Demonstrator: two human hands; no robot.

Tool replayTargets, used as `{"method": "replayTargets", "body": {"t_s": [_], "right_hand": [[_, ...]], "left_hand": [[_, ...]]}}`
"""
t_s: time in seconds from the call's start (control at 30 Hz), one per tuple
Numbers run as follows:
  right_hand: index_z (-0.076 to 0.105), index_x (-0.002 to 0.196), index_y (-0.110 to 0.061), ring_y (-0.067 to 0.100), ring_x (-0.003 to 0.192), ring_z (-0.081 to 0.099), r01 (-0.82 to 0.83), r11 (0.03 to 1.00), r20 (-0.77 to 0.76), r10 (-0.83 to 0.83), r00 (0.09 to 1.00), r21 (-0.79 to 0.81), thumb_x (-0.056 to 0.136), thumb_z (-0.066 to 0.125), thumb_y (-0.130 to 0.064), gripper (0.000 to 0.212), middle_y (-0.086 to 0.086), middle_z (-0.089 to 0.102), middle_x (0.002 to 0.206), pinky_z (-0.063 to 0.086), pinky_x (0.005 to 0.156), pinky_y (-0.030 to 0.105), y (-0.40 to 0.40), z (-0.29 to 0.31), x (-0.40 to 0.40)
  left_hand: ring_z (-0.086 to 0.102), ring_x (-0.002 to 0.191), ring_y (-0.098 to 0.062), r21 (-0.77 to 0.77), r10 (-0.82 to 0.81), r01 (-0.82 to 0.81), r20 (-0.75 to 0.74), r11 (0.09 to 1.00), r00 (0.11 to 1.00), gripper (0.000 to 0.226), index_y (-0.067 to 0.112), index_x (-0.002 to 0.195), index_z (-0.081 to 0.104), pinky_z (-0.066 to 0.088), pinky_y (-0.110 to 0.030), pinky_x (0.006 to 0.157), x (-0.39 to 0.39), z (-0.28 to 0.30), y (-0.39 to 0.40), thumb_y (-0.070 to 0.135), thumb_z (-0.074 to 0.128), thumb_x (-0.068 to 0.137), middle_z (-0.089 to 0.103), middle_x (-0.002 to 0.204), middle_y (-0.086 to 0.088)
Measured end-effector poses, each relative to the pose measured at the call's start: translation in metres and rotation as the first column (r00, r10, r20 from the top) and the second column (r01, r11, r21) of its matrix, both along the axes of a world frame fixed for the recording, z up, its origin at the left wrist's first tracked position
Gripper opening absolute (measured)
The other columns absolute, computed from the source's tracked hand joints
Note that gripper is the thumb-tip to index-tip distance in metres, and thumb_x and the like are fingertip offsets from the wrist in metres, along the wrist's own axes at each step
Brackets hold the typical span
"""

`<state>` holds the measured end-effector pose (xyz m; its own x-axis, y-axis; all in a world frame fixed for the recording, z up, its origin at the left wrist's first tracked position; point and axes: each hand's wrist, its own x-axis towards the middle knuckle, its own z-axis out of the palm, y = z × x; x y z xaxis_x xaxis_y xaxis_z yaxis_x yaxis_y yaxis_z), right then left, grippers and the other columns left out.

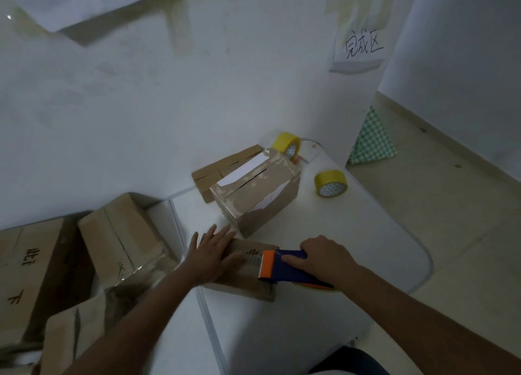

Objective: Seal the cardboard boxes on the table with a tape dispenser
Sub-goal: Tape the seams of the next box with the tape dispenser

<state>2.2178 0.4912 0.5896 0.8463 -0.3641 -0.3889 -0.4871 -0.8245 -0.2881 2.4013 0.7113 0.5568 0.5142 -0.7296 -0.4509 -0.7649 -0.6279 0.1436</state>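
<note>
A low cardboard box point(248, 285) lies on the white table point(352, 233) in front of me. My left hand point(210, 252) presses flat on its top with straight fingers. My right hand point(327, 259) grips a blue tape dispenser with an orange front point(282, 266), which sits on the box's right end, its orange edge on the box top. A taller cardboard box point(259, 197) with worn tape marks stands just behind, its top flaps closed.
Two yellow tape rolls point(286, 144) point(331, 182) stand at the table's far right. Flat cardboard point(225, 168) leans against the wall behind the tall box. Several cardboard boxes point(121, 233) are piled at the left. Paper sign point(362, 47) on the wall.
</note>
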Motion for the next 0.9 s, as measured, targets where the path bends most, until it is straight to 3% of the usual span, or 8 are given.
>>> {"method": "replayTargets", "body": {"t_s": [0.1, 0.43, 0.63, 0.7, 0.77, 0.8, 0.9], "right_hand": [[0.038, 0.063, -0.021, 0.017, 0.063, 0.047, -0.013, 1.000, 0.006, 0.013, 1.000, -0.004, 0.087, 0.043, -0.071, 0.056, -0.002, 0.041, 0.065, 0.038, 0.060, 0.030, 0.002, 0.001, 0.002], [0.050, 0.064, -0.019, 0.012, 0.054, 0.046, -0.018, 0.990, 0.047, 0.011, 0.999, 0.142, 0.086, 0.043, -0.072, 0.057, 0.000, 0.051, 0.063, 0.035, 0.055, 0.026, -0.023, -0.016, -0.026], [0.048, 0.065, -0.025, 0.008, 0.055, 0.046, -0.012, 0.993, 0.037, 0.007, 0.999, 0.120, 0.086, 0.041, -0.072, 0.052, -0.004, 0.051, 0.064, 0.033, 0.052, 0.023, -0.035, -0.029, -0.045], [0.043, 0.064, -0.027, 0.006, 0.054, 0.045, -0.010, 0.994, 0.030, 0.006, 1.000, 0.108, 0.087, 0.041, -0.072, 0.050, -0.006, 0.048, 0.063, 0.031, 0.050, 0.022, -0.027, -0.036, -0.044], [0.041, 0.063, -0.028, 0.005, 0.053, 0.044, 0.016, 0.993, 0.044, -0.021, 0.999, 0.113, 0.087, 0.041, -0.072, 0.050, -0.007, 0.047, 0.062, 0.030, 0.049, 0.021, -0.022, -0.042, -0.043], [0.041, 0.063, -0.028, 0.004, 0.053, 0.044, 0.024, 0.993, 0.052, -0.030, 0.998, 0.118, 0.086, 0.041, -0.072, 0.050, -0.008, 0.047, 0.062, 0.031, 0.049, 0.020, -0.019, -0.044, -0.043], [0.042, 0.064, -0.027, 0.005, 0.053, 0.044, 0.029, 0.988, 0.073, -0.041, 0.996, 0.154, 0.086, 0.042, -0.073, 0.051, -0.008, 0.047, 0.062, 0.031, 0.049, 0.021, -0.009, -0.048, -0.041]], "left_hand": [[-0.016, 0.151, -0.025, -0.087, 0.104, -0.092, 0.143, 0.992, 0.984, 0.093, 0.036, 0.157, -0.001, -0.007, -0.063, 0.117, -0.029, -0.020, -0.007, 0.079, -0.018, 0.077, -0.012, 0.165, 0.004], [-0.024, 0.146, -0.017, -0.151, 0.162, -0.137, 0.168, 0.979, 0.972, 0.075, 0.041, 0.155, -0.006, -0.009, -0.062, 0.117, -0.025, -0.040, 0.000, 0.074, -0.003, 0.088, -0.012, 0.165, 0.008], [-0.022, 0.148, -0.025, -0.090, 0.122, -0.106, 0.195, 0.990, 0.973, 0.077, 0.037, 0.155, -0.011, -0.010, -0.061, 0.117, -0.027, -0.034, -0.003, 0.073, -0.004, 0.087, -0.022, 0.162, 0.005], [-0.018, 0.148, -0.034, -0.056, 0.048, -0.034, 0.272, 0.998, 0.961, 0.079, 0.030, 0.157, -0.004, -0.007, -0.064, 0.117, -0.031, -0.027, -0.006, 0.069, 0.019, 0.092, -0.021, 0.160, -0.003], [0.006, 0.148, -0.044, -0.118, -0.028, 0.064, 0.289, 0.991, 0.957, 0.085, 0.022, 0.156, 0.024, 0.015, -0.070, 0.113, -0.046, -0.017, -0.014, 0.056, 0.060, 0.086, 0.000, 0.161, -0.011], [0.004, 0.148, -0.044, -0.136, -0.080, 0.121, 0.272, 0.983, 0.959, 0.084, 0.021, 0.155, 0.023, 0.020, -0.071, 0.111, -0.054, -0.019, -0.018, 0.052, 0.062, 0.087, -0.001, 0.161, -0.012], [-0.036, 0.141, -0.034, -0.060, -0.119, 0.134, 0.204, 0.989, 0.972, 0.067, 0.031, 0.152, -0.019, -0.010, -0.066, 0.116, -0.073, -0.031, -0.022, 0.056, 0.003, 0.094, -0.032, 0.158, -0.003]]}}
